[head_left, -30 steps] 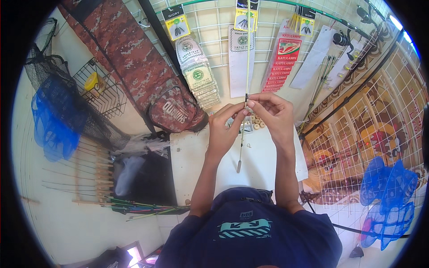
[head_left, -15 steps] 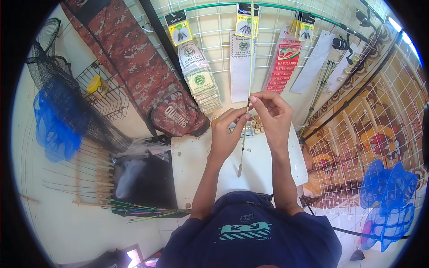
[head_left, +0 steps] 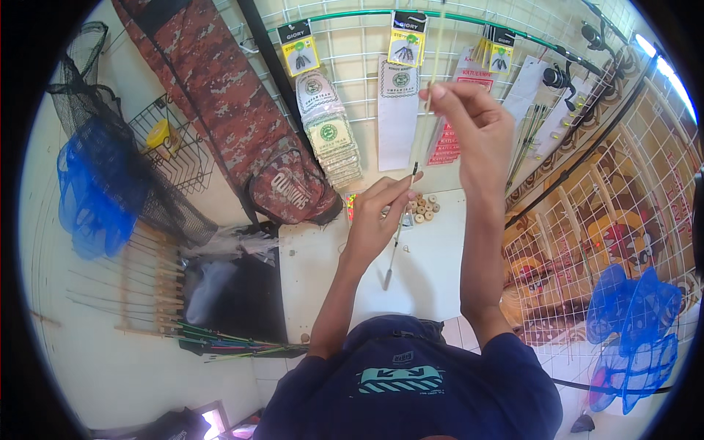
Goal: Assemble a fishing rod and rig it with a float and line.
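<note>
Over the white table (head_left: 312, 268), my left hand (head_left: 370, 224) pinches a short slim rod piece (head_left: 397, 240). Its dark end sticks out above the fingers, and a flat, paddle-like end points down toward me. Higher and to the right, my right hand (head_left: 480, 128) is closed in a pinch on a thin pale rod (head_left: 440, 48), which runs up past the top edge of the view. The two pieces are apart, with the wall behind showing between them. Several round wooden rings (head_left: 421, 210) lie just beyond my left hand, partly hidden by it.
Packets (head_left: 328, 132) hang on a white wire grid behind the table. A red camouflage rod bag (head_left: 213, 103) leans at the left, beside nets (head_left: 99, 183) and a bundle of thin rods (head_left: 220, 341). Fishing reels (head_left: 559, 75) and blue nets (head_left: 634, 308) are at the right.
My right hand has moved up and to the right, drawing the pale rod away from the piece in my left hand. The left hand stays nearly in place.
</note>
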`<state>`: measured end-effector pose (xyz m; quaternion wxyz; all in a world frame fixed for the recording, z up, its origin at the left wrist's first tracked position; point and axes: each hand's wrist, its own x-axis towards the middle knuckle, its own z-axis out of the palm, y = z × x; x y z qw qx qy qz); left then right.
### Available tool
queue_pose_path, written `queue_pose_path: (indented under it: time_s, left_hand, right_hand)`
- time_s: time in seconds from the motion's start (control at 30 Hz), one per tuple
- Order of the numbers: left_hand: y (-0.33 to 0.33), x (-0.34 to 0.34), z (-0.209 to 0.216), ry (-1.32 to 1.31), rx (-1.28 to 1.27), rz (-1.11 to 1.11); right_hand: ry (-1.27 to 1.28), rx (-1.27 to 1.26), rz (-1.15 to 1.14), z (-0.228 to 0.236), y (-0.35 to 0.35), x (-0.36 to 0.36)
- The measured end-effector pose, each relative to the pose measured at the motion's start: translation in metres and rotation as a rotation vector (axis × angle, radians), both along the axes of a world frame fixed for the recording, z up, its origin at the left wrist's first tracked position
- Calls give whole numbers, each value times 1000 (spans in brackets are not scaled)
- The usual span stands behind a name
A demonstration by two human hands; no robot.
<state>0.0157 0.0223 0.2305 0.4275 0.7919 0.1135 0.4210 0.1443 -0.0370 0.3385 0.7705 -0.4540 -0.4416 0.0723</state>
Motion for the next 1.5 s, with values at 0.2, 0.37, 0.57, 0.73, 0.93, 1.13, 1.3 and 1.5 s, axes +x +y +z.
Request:
queue_pose_path:
  time_s: [0.2,0.37,0.57,0.73,0.93,1.13,1.3,1.5]
  left_hand:
    - [6,-11,1,-64,53,44]
    - [12,-24,-16,-25,109,114]
    - [17,-47,-62,76,145,202]
    - [17,-64,-85,103,151,239]
    - [22,-74,-96,95,161,332]
    - [18,-72,-98,115,155,331]
    - [18,-73,-99,100,165,347]
    - [16,-72,-97,83,187,353]
  right_hand:
    - [22,57,-38,5,-9,1]
    - [123,66,-62,-29,-14,-1]
    - [286,25,-71,-70,-14,-12]
    - [308,7,-63,-76,-25,-23]
    - [363,57,-103,-78,-29,-20]
    - [386,163,-107,-82,-28,-18]
    - [397,207,-97,-80,-27,-20]
    - [408,220,-49,-82,-24,-23]
